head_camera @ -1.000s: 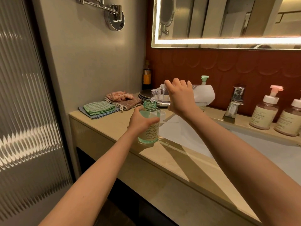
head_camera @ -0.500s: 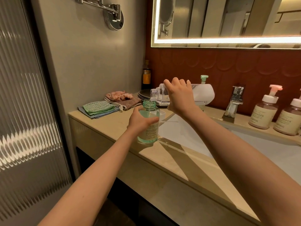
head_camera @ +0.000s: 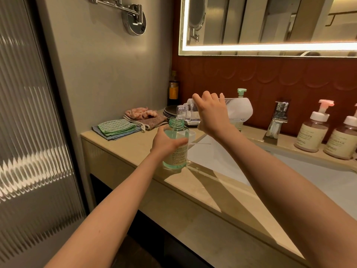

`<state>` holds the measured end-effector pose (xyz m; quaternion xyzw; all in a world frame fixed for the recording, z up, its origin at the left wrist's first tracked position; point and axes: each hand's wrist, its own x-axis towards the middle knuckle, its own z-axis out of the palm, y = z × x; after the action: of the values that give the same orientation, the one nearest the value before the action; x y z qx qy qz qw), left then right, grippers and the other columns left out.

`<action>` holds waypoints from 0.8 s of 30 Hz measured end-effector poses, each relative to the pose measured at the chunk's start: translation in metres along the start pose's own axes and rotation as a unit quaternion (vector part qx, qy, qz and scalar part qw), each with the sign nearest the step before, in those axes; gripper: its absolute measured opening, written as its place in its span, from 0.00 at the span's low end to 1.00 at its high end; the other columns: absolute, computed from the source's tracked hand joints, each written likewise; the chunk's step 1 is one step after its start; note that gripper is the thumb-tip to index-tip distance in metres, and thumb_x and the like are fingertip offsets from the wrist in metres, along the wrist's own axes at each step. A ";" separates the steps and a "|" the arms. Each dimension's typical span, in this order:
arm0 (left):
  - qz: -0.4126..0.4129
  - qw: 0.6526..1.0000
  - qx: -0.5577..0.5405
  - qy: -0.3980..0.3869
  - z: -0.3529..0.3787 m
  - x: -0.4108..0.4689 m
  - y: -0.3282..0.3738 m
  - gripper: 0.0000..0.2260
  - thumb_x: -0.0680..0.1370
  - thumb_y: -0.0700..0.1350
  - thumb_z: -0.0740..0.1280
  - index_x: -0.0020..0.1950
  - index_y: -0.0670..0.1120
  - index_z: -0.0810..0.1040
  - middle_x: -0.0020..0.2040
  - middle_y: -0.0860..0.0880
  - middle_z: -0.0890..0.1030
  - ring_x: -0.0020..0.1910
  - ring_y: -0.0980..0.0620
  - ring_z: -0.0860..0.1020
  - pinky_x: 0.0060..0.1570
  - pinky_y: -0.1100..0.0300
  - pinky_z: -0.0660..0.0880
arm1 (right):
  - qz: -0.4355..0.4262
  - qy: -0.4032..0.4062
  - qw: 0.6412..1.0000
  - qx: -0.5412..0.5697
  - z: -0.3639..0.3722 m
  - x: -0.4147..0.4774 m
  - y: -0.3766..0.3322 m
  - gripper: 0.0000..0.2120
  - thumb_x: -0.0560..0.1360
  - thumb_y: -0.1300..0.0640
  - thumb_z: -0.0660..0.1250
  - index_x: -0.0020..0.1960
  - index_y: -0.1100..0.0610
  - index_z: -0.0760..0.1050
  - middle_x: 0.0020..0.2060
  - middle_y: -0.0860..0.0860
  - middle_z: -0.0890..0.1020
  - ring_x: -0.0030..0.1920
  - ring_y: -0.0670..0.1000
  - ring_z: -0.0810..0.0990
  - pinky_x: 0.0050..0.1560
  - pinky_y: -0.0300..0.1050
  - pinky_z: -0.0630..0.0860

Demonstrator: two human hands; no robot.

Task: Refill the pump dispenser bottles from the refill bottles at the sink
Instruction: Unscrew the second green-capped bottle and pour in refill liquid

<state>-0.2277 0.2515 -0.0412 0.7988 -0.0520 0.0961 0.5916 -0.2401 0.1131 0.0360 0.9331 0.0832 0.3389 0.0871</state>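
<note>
Mid-pour — the right hand (head_camera: 211, 115) grips the tipped refill bottle (head_camera: 187, 110) above the open dispenser bottle (head_camera: 178, 154), clasped by the left hand (head_camera: 166, 141) on the counter (head_camera: 123, 149) — next, it probably needs levelling before overflow.

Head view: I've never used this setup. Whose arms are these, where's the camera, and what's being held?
No machine here: a camera worn on a person's head looks down at their two bare hands. The left hand grips an open green bottle standing on the counter beside the sink. The right hand holds a clear refill bottle tipped over it, mouth above the green bottle's neck. Folded cloths lie to the left; two pump bottles and a faucet stand at the back.
</note>
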 end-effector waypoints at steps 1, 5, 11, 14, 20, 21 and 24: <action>0.000 1.000 -0.001 0.000 0.000 0.000 0.000 0.37 0.68 0.47 0.76 0.71 0.44 0.61 0.64 0.44 0.72 0.60 0.46 0.72 0.55 0.54 0.71 | -0.001 0.001 1.000 0.000 0.000 0.000 0.000 0.29 0.68 0.65 0.69 0.66 0.57 0.63 0.58 0.57 0.70 0.58 0.59 0.70 0.70 0.62 0.56; 0.002 1.000 -0.004 -0.001 0.000 0.000 0.001 0.36 0.68 0.47 0.76 0.71 0.44 0.61 0.64 0.44 0.72 0.56 0.50 0.71 0.52 0.56 0.70 | -0.005 0.001 1.000 -0.001 0.000 0.001 0.001 0.29 0.68 0.66 0.69 0.66 0.57 0.63 0.58 0.57 0.70 0.59 0.59 0.69 0.70 0.62 0.56; 0.001 1.000 -0.005 0.000 0.000 0.000 0.002 0.36 0.68 0.46 0.76 0.71 0.43 0.62 0.64 0.44 0.73 0.59 0.47 0.72 0.53 0.56 0.71 | -0.006 0.001 1.000 -0.004 0.001 0.002 0.001 0.30 0.67 0.65 0.70 0.66 0.57 0.63 0.58 0.58 0.70 0.58 0.59 0.70 0.70 0.62 0.57; 0.001 1.000 0.000 0.000 0.000 0.000 0.002 0.36 0.68 0.46 0.76 0.71 0.43 0.62 0.64 0.44 0.73 0.60 0.47 0.72 0.54 0.55 0.71 | -0.005 0.000 1.000 0.001 0.002 0.002 0.001 0.29 0.68 0.64 0.70 0.66 0.57 0.63 0.58 0.58 0.70 0.59 0.59 0.70 0.70 0.62 0.56; 0.000 1.000 0.001 -0.003 0.000 0.000 0.002 0.36 0.68 0.47 0.76 0.71 0.44 0.62 0.64 0.44 0.73 0.61 0.46 0.72 0.55 0.54 0.71 | -0.004 0.000 1.000 0.000 0.001 0.001 0.002 0.31 0.68 0.65 0.70 0.68 0.57 0.62 0.59 0.58 0.70 0.59 0.59 0.69 0.70 0.62 0.56; 0.000 1.000 0.000 -0.003 0.000 0.000 0.002 0.36 0.68 0.47 0.75 0.70 0.44 0.62 0.64 0.44 0.73 0.61 0.46 0.72 0.54 0.54 0.71 | -0.004 -0.002 1.000 -0.001 0.001 0.001 0.001 0.31 0.68 0.65 0.70 0.67 0.57 0.62 0.59 0.58 0.70 0.60 0.59 0.69 0.70 0.62 0.56; 0.001 1.000 -0.005 -0.002 -0.001 -0.001 0.001 0.35 0.68 0.46 0.75 0.70 0.44 0.62 0.64 0.44 0.73 0.60 0.46 0.72 0.54 0.55 0.71 | -0.005 -0.001 1.000 -0.005 0.001 0.002 0.000 0.30 0.68 0.64 0.70 0.67 0.57 0.62 0.59 0.57 0.70 0.59 0.59 0.69 0.70 0.62 0.56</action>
<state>-0.2292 0.2516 -0.0398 0.7962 -0.0547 0.0946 0.5951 -0.2378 0.1129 0.0363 0.9326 0.0862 0.3379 0.0935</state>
